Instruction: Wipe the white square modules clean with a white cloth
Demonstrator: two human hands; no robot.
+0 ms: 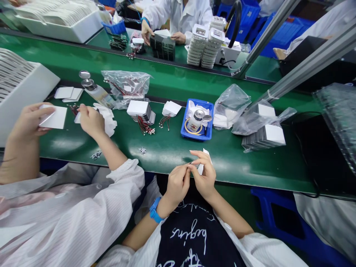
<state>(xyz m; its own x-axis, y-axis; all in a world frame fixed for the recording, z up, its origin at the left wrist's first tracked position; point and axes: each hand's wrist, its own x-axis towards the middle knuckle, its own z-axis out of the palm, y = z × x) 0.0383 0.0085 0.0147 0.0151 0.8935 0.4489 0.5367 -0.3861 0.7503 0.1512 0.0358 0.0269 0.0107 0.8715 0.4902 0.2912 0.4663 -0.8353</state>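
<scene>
Just over the front edge of the green bench, my left hand (178, 185), with a blue wrist strap (156, 210), is closed in a pinch. My right hand (204, 176) meets it at the fingertips and holds a thin white panel (201, 168), mostly hidden behind its fingers. Something small and dark sits between the touching fingertips, too small to name. Ahead on the bench are a stack of white panels (138, 107) with red and black wires (145, 126), a smaller pile of panels (171, 108), and a small heap of tiny parts (142, 150).
A blue tray (204, 138) holds a pump bottle (195, 121). Bagged panels (274, 135) stand at right, beneath a metal post (303, 63). On the left, a co-worker's hands (93, 120) handle a white panel (57, 118). Another person sits across the bench.
</scene>
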